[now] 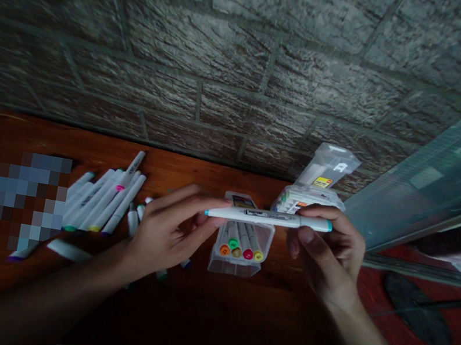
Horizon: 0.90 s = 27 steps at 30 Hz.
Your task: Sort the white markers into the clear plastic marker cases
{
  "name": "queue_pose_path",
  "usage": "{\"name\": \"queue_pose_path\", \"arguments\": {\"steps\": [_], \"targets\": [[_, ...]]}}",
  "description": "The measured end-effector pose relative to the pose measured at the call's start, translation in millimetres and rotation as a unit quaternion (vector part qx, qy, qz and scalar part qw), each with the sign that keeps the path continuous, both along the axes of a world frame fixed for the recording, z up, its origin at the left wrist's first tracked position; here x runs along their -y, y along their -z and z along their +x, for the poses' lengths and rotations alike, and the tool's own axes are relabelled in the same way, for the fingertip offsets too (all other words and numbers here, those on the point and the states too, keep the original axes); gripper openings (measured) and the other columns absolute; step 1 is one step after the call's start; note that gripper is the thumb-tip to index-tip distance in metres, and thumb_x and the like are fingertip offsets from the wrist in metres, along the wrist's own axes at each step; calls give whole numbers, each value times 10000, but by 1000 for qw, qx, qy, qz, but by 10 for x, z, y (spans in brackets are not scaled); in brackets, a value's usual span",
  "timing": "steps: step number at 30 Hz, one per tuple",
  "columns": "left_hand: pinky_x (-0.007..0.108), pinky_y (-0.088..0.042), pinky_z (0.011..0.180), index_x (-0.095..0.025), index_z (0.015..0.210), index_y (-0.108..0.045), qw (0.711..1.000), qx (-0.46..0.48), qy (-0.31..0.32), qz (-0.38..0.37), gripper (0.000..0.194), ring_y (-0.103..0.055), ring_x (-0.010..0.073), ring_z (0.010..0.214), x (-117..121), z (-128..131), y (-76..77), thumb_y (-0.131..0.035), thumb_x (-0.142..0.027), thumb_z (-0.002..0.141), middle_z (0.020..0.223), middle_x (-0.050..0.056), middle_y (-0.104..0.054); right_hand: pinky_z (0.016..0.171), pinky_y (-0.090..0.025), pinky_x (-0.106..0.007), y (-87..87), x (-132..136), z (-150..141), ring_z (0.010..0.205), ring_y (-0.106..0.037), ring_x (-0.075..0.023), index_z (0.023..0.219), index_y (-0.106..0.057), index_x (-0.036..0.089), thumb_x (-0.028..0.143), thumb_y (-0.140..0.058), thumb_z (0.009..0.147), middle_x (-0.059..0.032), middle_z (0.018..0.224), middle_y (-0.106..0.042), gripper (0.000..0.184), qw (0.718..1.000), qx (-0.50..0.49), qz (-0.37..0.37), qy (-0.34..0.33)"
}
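Left hand [179, 226], right hand [332, 251]: fingers closed in a pinch near either end of a teal-tipped marker [269, 218], level between them. Keep it light; smooth plastic could roll. Below fingers: clear rigid case [234, 267], round-capped markers [233, 243] inside. Under that, wood bench [186, 172]; beyond, rough block wall [233, 49].

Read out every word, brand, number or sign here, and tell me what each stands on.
No text reads with certainty.
Printed label on the held marker: too small and blurred.
Caps in the front clear case: marks, too small.
Yellow label on the rear case's raised lid: blurred.
White sign on that lid: unclear.
Orange label below it: illegible.
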<state>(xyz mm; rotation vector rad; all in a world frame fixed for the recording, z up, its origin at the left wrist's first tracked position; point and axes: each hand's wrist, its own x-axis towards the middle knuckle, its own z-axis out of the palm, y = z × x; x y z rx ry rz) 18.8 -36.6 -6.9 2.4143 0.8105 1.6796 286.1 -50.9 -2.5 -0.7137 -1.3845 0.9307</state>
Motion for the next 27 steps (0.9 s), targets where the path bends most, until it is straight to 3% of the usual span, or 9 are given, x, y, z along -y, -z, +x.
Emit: {"name": "queue_pose_path", "arguments": {"steps": [4,17,23,27], "targets": [[186,-498,588,-139,1167,-725,1000,8,1,5,269,-613,86,698,-4,-4,16,-729,-41,916,914,16,-697,451,-426,-223,-2,1,-9,509,-553,-100,1080,-757,262,259,-795,918,27,694,-639,167,1000,1,7,11],[201,-479,568,-161,1174,-721,1000,-4,1,-15,237,-594,87,642,10,-28,26,-709,-106,944,825,-11,-659,432,-409,-226,31,-16,-21,504,-539,-100,1064,-759,262,230,-774,914,10,773,-659,154,999,17,42,22],[206,-516,563,-194,1193,-712,1000,4,-8,-24,238,-630,104,648,21,-25,50,-701,-148,959,840,-1,-696,471,-480,-249,-73,52,40,593,-635,-136,1065,-784,262,167,-779,873,-37,950,-758,214,983,113,96,109],[202,-532,552,-201,1134,-715,999,43,-15,-31,190,-657,109,621,42,-10,78,-746,-212,947,758,-20,-702,515,-546,-283,-176,106,113,672,-716,-197,1006,-819,271,130,-834,809,-43,856,-797,243,955,182,153,176]]}}
